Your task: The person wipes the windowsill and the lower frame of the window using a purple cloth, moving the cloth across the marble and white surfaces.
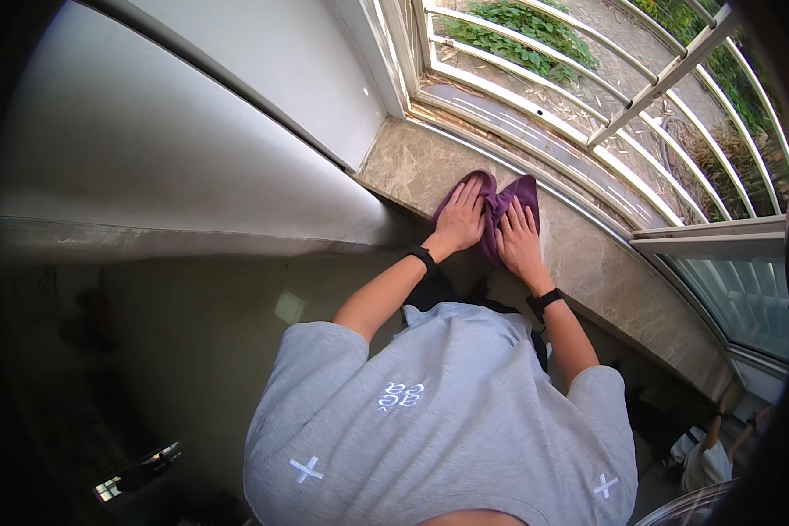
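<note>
A purple cloth lies bunched on a brown marble window sill, its near edge hanging over the sill's front. My left hand rests flat on the cloth's left part, fingers pointing towards the window. Beside it, my right hand presses on the right part with fingers slightly spread. The cloth is gathered into a fold between the two hands. Each wrist wears a black band.
White metal bars stand beyond the window track, which holds dry debris. A glass sash is at the right. A pale padded panel flanks the sill's left end. Another person is at the lower right.
</note>
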Motion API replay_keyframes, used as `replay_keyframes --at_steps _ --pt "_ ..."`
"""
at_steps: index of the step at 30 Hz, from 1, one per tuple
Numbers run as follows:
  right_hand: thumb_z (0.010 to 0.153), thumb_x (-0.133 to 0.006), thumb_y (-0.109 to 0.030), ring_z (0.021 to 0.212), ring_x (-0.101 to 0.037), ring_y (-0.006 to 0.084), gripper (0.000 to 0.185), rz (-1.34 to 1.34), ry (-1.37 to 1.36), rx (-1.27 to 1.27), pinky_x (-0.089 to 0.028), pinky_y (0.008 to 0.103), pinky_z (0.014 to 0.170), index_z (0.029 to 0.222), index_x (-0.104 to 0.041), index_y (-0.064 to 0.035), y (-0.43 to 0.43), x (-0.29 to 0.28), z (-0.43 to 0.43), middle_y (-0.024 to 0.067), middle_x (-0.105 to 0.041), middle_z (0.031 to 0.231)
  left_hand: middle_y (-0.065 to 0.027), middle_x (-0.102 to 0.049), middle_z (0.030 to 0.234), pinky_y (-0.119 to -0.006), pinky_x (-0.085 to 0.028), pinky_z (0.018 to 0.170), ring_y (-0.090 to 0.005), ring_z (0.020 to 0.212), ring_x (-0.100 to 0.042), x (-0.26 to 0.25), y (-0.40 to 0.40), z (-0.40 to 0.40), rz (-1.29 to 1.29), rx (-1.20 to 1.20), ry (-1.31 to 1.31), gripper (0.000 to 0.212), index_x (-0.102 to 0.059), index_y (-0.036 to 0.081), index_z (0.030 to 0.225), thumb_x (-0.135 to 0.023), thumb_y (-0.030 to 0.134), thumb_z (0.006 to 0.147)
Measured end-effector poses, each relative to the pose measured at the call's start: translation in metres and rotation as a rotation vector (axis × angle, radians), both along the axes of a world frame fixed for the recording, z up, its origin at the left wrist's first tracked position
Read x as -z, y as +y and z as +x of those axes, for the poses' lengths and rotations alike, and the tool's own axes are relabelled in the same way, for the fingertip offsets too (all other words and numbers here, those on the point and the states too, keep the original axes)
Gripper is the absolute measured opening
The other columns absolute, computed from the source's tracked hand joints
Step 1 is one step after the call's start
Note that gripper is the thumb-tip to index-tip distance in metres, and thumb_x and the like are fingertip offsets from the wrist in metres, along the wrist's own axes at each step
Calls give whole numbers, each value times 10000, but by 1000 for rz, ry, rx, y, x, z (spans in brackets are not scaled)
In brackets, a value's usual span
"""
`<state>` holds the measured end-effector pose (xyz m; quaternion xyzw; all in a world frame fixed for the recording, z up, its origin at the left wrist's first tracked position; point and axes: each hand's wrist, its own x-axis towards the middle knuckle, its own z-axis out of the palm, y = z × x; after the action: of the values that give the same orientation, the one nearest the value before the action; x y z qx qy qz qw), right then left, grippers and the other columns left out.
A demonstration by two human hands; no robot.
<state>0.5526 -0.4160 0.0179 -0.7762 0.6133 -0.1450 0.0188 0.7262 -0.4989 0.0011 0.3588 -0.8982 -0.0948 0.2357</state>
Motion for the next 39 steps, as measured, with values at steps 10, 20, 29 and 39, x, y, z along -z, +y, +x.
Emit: replay_keyframes --at_steps 10,20,29,39 --pt "928 -506 -204 1479 -218 359 445 10 125 436 -180 532 1186 1281 -550 64 117 22 -143 215 -399 1483 -236 -387 1493 -450 -209 1202 -343 1438 -311 -3 84 -110 84 453 10 514 -566 -59 1248 -560 329 911" --pt "911 -504 -233 1491 -186 367 472 5 191 91 -160 520 1195 1268 -559 72 48 16 -90 215 -384 1494 -217 -449 1451 -444 -272 1173 -333 1406 -362 -10 77 -57 86 140 96 441 -614 -23 1161 -623 298 858" --pt "972 -471 -389 1490 -193 346 505 -16 70 -285 -137 525 1198 1326 -571 -43 -70 13 36 163 -404 1511 -227 -379 1493 -493 -275 1161 -369 1430 -303 5 12 51 -14 -453 19 489 -559 -84 1242 -598 192 841" --pt "970 -445 -420 1496 -195 288 557 -45 57 -282 -124 488 1216 1417 -506 -94 -113 23 114 87 -394 1539 -211 -282 1555 -536 -233 1168 -376 1470 -211 23 -61 124 8 -584 -227 519 -439 -102 1368 -460 202 948"
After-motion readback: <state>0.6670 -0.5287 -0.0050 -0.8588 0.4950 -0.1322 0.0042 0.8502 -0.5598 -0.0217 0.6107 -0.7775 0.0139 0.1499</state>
